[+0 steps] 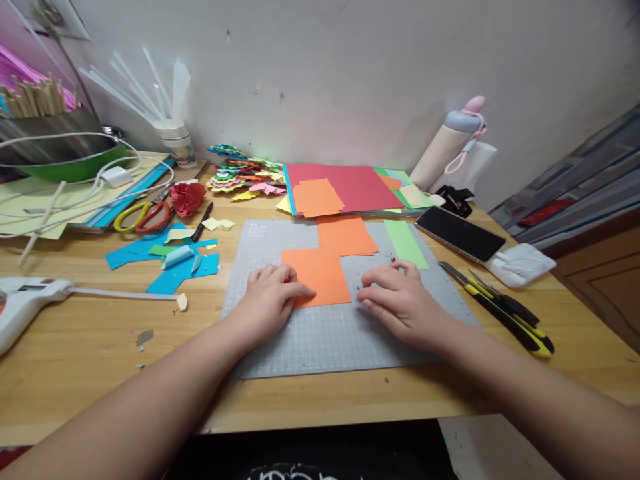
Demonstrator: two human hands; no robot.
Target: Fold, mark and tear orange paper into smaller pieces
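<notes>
One orange sheet, left hand touching

Scissors, glue gun, phone, utility knives.

you've got an orange sheet on a grey mat with a fine white grid. second sheet orange too. strip light green. big sheet red. scraps bright blue. scissors one yellow handle, one red. knives yellow and black. phone black. glue gun white. table light wood grain.
</notes>
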